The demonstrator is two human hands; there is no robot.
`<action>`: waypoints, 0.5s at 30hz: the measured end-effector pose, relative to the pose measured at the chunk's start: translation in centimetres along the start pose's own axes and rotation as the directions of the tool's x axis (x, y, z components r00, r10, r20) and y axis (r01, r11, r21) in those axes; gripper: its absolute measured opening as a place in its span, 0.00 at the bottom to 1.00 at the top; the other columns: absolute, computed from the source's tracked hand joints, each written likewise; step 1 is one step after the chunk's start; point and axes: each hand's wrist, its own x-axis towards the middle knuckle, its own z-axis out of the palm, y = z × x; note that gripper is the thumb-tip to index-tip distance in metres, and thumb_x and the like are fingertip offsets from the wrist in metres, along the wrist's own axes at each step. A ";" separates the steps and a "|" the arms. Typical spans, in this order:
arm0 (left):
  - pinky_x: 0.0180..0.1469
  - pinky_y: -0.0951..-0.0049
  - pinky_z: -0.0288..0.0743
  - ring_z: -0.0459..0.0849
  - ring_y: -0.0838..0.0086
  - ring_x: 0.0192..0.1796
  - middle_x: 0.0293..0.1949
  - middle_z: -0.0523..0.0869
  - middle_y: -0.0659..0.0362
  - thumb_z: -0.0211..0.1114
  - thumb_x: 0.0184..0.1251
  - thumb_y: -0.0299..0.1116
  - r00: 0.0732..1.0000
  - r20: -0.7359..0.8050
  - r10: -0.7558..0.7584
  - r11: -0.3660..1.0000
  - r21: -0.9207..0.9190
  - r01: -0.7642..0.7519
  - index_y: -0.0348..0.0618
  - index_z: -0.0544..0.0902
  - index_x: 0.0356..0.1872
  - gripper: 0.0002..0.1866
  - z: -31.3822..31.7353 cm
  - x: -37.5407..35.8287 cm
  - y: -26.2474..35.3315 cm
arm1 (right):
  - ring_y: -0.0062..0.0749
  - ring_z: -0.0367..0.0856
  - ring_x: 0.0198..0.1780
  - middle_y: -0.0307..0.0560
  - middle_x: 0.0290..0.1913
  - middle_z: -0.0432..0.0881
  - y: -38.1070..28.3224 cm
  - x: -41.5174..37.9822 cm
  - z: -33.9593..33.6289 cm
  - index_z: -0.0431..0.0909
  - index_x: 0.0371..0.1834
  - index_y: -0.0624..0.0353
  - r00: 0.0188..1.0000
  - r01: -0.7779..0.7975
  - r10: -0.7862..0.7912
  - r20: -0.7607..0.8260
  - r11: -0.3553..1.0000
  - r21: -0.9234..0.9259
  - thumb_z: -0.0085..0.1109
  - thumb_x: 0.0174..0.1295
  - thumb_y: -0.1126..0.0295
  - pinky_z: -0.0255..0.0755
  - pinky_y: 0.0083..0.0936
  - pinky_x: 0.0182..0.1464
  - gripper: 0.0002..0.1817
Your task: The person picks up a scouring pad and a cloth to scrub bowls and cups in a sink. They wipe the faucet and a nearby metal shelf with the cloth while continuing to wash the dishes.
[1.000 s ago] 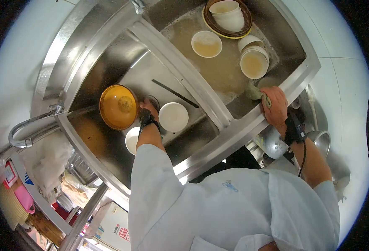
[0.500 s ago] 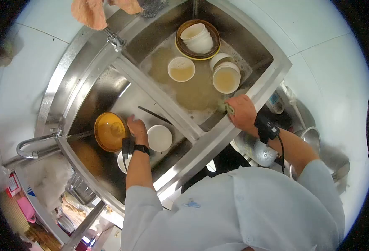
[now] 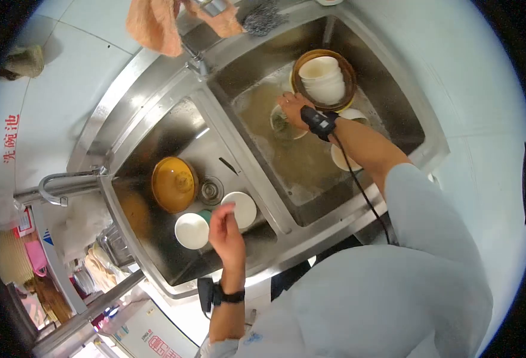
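Note:
My right hand [image 3: 295, 111] reaches into the right sink, fingers bent over the rim of a white bowl [image 3: 298, 133] in cloudy water. Under the fingers, inside that bowl, is a greenish scrubbing pad [image 3: 281, 123]; part of the grip is hidden. My left hand [image 3: 227, 232] hovers over the left sink with loosely curved, parted fingers and nothing in them. Close to it are two white bowls, one on the left [image 3: 191, 231] and one behind the hand [image 3: 242, 209]. A yellow-brown bowl [image 3: 173, 186] sits farther left.
Stacked white bowls [image 3: 325, 89] lie in a brown bowl [image 3: 353, 83] in the right sink, with more white bowls under my right forearm. A dark stick [image 3: 228, 166] and a drain [image 3: 211, 190] are in the left sink. An orange cloth [image 3: 152, 27] hangs by the tap.
My right hand has moved from the sink's front edge to the bowl in the water. My left hand has drawn back from beside the yellow-brown bowl. The view has shifted.

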 end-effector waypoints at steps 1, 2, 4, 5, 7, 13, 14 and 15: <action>0.48 0.77 0.66 0.74 0.76 0.42 0.37 0.78 0.59 0.50 0.57 0.19 0.999 -0.014 -0.031 0.999 0.037 0.032 0.37 0.75 0.35 0.07 -1.0 -1.1 -0.1 | 0.47 0.67 0.49 0.54 0.48 0.68 0.9 1.1 2.1 0.64 0.46 0.55 0.995 0.096 -0.098 -0.031 0.994 -0.048 0.57 0.44 0.71 0.62 0.36 0.50 0.23; 0.47 0.80 0.65 0.73 0.78 0.41 0.36 0.77 0.59 0.48 0.57 0.16 0.990 -0.060 -0.126 0.992 0.007 0.126 0.36 0.74 0.34 0.08 -1.7 -2.2 -0.1 | 0.47 0.67 0.49 0.54 0.48 0.68 2.1 2.5 3.3 0.64 0.46 0.55 0.993 0.116 -0.117 -0.031 0.993 -0.032 0.57 0.44 0.71 0.62 0.36 0.50 0.23; 0.46 0.80 0.66 0.74 0.78 0.40 0.35 0.77 0.59 0.47 0.57 0.16 0.968 -0.145 -0.206 0.979 -0.038 0.203 0.36 0.74 0.33 0.08 -3.1 -3.9 -0.6 | 0.44 0.70 0.47 0.54 0.46 0.71 4.7 4.8 5.5 0.67 0.46 0.59 0.923 0.335 -0.358 0.142 0.928 0.164 0.55 0.45 0.71 0.64 0.33 0.48 0.21; 0.46 0.80 0.66 0.74 0.78 0.40 0.35 0.77 0.59 0.47 0.57 0.16 0.964 -0.159 -0.214 0.977 -0.032 0.211 0.36 0.74 0.33 0.08 -3.5 -4.3 -0.7 | 0.44 0.71 0.46 0.54 0.46 0.72 5.2 4.9 6.8 0.68 0.46 0.60 0.889 0.381 -0.421 0.182 0.899 0.218 0.55 0.46 0.71 0.65 0.33 0.48 0.21; 0.44 0.80 0.67 0.74 0.78 0.39 0.34 0.77 0.59 0.47 0.57 0.16 0.957 -0.206 -0.205 0.977 0.009 0.211 0.36 0.74 0.33 0.08 -4.1 -5.2 -0.7 | 0.43 0.73 0.44 0.54 0.44 0.73 6.0 4.5 9.7 0.69 0.45 0.61 0.859 0.354 -0.423 0.289 0.898 0.260 0.54 0.46 0.71 0.66 0.32 0.46 0.20; 0.42 0.80 0.67 0.74 0.77 0.36 0.33 0.78 0.59 0.49 0.56 0.18 0.977 -0.149 -0.151 0.988 -0.048 0.145 0.38 0.75 0.32 0.07 -2.2 -3.6 -0.2 | 0.48 0.77 0.32 0.57 0.29 0.77 5.6 -0.2 12.1 0.72 0.39 0.62 0.955 -0.024 -0.001 0.296 0.996 0.081 0.54 0.45 0.70 0.71 0.33 0.33 0.16; 0.43 0.80 0.67 0.74 0.78 0.37 0.33 0.78 0.59 0.49 0.57 0.18 0.991 -0.082 -0.105 0.994 0.004 0.106 0.38 0.75 0.32 0.07 -1.8 -3.2 0.0 | 0.48 0.77 0.32 0.57 0.29 0.77 5.4 -0.5 11.1 0.72 0.39 0.62 0.952 -0.024 0.002 0.307 0.998 0.066 0.54 0.45 0.70 0.71 0.33 0.33 0.16; 0.43 0.80 0.67 0.74 0.78 0.37 0.33 0.78 0.59 0.49 0.57 0.18 0.994 -0.045 -0.097 0.995 -0.018 0.096 0.37 0.75 0.33 0.07 -1.3 -2.6 0.1 | 0.48 0.77 0.34 0.57 0.29 0.77 5.1 -0.8 10.4 0.72 0.38 0.61 0.842 0.162 -0.128 0.523 0.987 -0.020 0.53 0.45 0.71 0.71 0.33 0.33 0.14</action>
